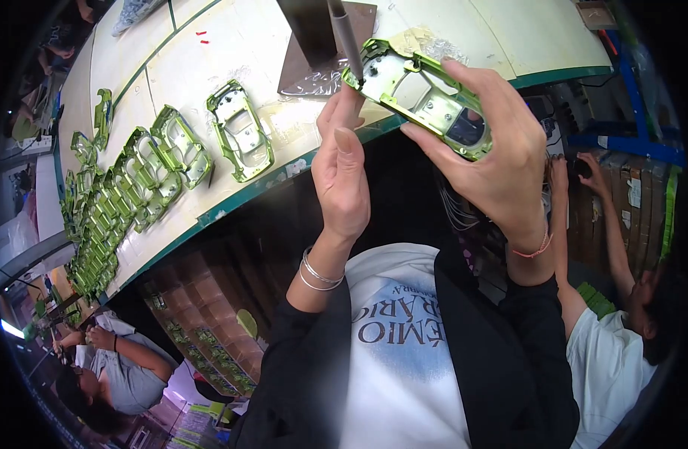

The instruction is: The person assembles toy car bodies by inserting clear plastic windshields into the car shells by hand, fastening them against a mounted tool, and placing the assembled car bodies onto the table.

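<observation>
Green-plated car shell [422, 97] sits clamped in the right hand [494, 165], so the left hand [342, 168], pinching the grey tool [347, 37], should press its tip squarely just beyond that grip

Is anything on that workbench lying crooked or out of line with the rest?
Yes, slightly. One green car shell lies alone and flat on the bench, apart from the packed row of shells leaning against each other. The right hand holds another shell; none looks damaged.
</observation>
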### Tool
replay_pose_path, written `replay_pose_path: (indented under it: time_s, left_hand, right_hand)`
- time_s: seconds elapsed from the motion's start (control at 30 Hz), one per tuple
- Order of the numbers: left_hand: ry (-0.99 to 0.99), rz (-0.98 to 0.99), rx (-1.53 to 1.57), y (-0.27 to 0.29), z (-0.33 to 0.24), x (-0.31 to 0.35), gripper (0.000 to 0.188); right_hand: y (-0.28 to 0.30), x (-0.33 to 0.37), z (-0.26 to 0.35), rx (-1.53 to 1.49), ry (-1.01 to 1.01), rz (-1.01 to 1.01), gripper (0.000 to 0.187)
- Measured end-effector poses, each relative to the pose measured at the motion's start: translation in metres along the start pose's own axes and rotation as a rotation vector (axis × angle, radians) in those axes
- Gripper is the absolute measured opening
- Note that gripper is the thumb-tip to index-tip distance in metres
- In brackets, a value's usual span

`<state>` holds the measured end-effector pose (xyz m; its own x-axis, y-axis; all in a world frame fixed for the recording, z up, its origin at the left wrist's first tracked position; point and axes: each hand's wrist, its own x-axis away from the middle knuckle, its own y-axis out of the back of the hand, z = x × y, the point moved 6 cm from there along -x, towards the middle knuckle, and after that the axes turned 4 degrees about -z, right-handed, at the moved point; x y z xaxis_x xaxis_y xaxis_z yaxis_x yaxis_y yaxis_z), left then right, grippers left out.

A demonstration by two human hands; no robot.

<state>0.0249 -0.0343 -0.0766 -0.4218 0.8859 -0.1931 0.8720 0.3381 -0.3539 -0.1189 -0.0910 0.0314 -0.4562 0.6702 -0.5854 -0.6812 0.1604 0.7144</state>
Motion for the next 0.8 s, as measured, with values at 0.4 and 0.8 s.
replay_pose_path:
  time_s: [0.4,0.8]
  left_hand:
    - [-0.126,0.041,-0.643,0.006,-0.039,0.035,0.055]
    - [-0.427,-0.215,-1.016,0.056,-0.088,0.044,0.015]
  right_hand:
    - [0.007,0.013,-0.047,-0.108,-0.247,0.041,0.06]
    - [-0.067,-0.083,-0.263,0.011,-0.281,-0.12,0.068]
